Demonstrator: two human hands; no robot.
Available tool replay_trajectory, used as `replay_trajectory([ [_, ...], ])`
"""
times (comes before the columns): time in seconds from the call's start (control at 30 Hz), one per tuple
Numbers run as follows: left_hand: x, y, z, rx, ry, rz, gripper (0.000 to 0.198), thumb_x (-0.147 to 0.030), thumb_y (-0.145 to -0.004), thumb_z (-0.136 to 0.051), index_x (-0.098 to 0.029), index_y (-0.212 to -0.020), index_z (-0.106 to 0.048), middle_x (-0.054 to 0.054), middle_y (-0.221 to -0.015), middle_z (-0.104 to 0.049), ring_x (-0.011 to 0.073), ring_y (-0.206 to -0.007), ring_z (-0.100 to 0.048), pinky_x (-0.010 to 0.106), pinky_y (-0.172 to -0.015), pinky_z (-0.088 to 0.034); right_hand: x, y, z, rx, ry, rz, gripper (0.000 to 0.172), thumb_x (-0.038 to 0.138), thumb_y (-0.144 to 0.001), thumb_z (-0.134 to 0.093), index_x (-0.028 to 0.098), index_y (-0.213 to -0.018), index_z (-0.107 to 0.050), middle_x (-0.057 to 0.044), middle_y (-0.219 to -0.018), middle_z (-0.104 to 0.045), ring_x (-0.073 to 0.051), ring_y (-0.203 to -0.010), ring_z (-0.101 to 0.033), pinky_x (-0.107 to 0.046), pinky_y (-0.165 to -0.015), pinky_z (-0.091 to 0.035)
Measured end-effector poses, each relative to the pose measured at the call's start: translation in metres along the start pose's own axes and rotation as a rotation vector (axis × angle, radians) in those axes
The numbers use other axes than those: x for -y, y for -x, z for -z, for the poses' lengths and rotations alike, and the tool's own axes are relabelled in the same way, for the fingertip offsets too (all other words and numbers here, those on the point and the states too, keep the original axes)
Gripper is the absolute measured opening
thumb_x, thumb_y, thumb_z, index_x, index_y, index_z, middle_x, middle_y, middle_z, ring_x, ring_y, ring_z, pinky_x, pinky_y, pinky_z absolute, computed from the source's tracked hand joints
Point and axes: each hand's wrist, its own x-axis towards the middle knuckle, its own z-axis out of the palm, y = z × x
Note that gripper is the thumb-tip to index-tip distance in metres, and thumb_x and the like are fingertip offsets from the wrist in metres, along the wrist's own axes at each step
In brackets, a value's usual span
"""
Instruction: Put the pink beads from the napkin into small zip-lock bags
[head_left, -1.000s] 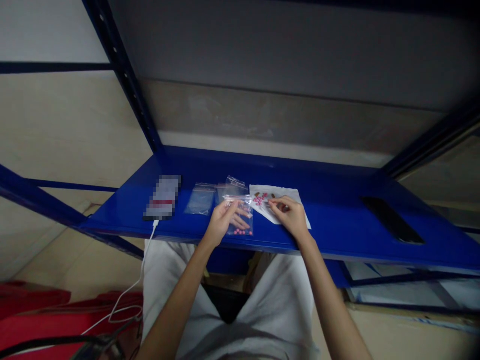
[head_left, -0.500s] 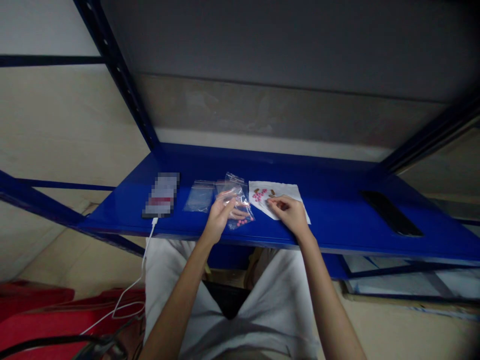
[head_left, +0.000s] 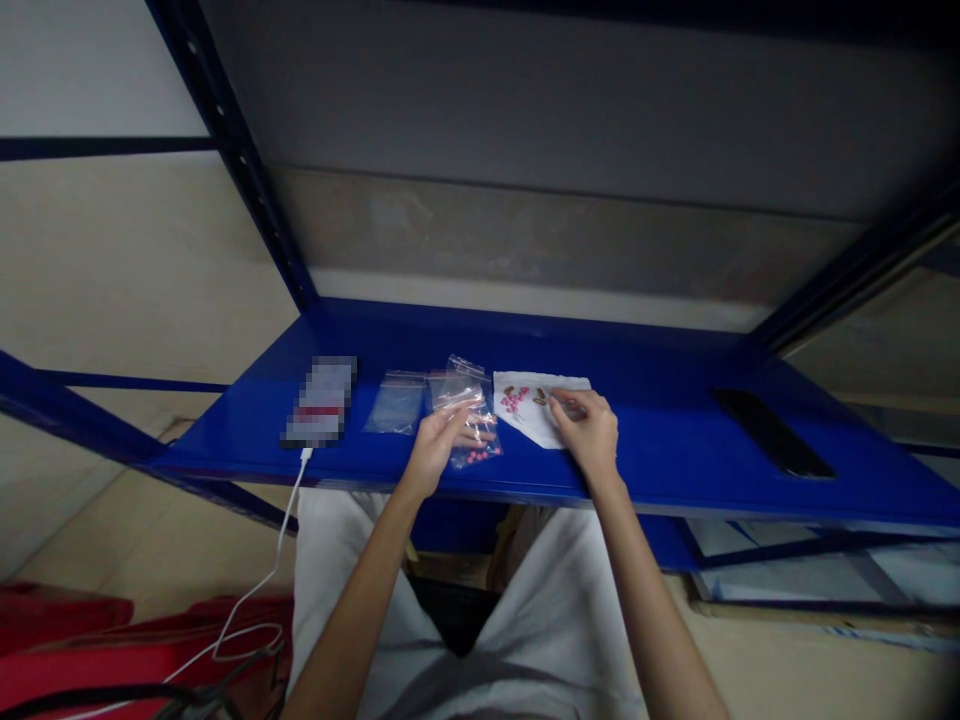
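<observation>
My left hand (head_left: 436, 445) is closed on a small clear zip bag (head_left: 480, 420), its fingers showing through the plastic. Several pink beads (head_left: 477, 456) lie in the lower end of that bag. Over the right part of a white sheet (head_left: 544, 434) is my right hand (head_left: 592, 432), thumb and forefinger close together; what is between them, if anything, is too small to make out. On the sheet, left of these fingertips, are a cluster of pink beads (head_left: 514, 400) and a few small brown pieces (head_left: 540, 397).
More clear zip bags (head_left: 396, 402) lie left of the held one on the blue shelf (head_left: 675, 440). A phone (head_left: 324, 402) with a white cable (head_left: 279, 560) sits at the left. A dark flat object (head_left: 772, 432) rests at the right. Blue uprights (head_left: 255, 180) frame the shelf.
My right hand has shifted slightly right over the sheet, away from the beads and brown pieces. My left hand keeps hold of the bag. The camera view has tilted a little.
</observation>
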Motion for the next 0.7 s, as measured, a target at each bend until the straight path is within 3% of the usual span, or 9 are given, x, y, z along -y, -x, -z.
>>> replay_trajectory([
  [0.13,0.0,0.0006,-0.0011,-0.008,-0.035,-0.012,0.045,-0.042,-0.072,-0.063,-0.008,-0.102,-0.059,0.013,-0.084,-0.07,0.0239,-0.069,-0.068,0.027,-0.057,-0.053,-0.0017,-0.0003,-0.0032,0.033,0.068,0.044,0.025,0.037,-0.077,-0.056,0.019,-0.085,-0.071,-0.008,-0.087,-0.064,-0.023,-0.084,-0.055,-0.033,-0.075,-0.041],
  [0.43,0.0009,-0.0001,-0.0004,-0.021,-0.029,-0.028,0.037,-0.043,-0.075,-0.06,-0.009,-0.089,-0.06,0.012,-0.081,-0.071,0.0237,-0.07,-0.068,0.028,-0.059,-0.054,-0.0054,0.0,-0.0052,0.056,0.073,0.069,0.022,0.036,-0.075,-0.059,0.019,-0.079,-0.072,-0.008,-0.085,-0.065,-0.022,-0.082,-0.056,-0.032,-0.072,-0.042],
  [0.7,0.0014,-0.0012,0.0016,0.0,0.008,-0.016,0.049,-0.043,-0.077,-0.057,-0.009,-0.112,-0.055,0.013,-0.086,-0.07,0.0241,-0.072,-0.068,0.033,-0.061,-0.055,-0.006,0.0,-0.0055,0.082,0.038,0.05,0.024,0.038,-0.075,-0.057,0.019,-0.077,-0.071,-0.006,-0.079,-0.068,-0.02,-0.073,-0.059,-0.029,-0.065,-0.044],
])
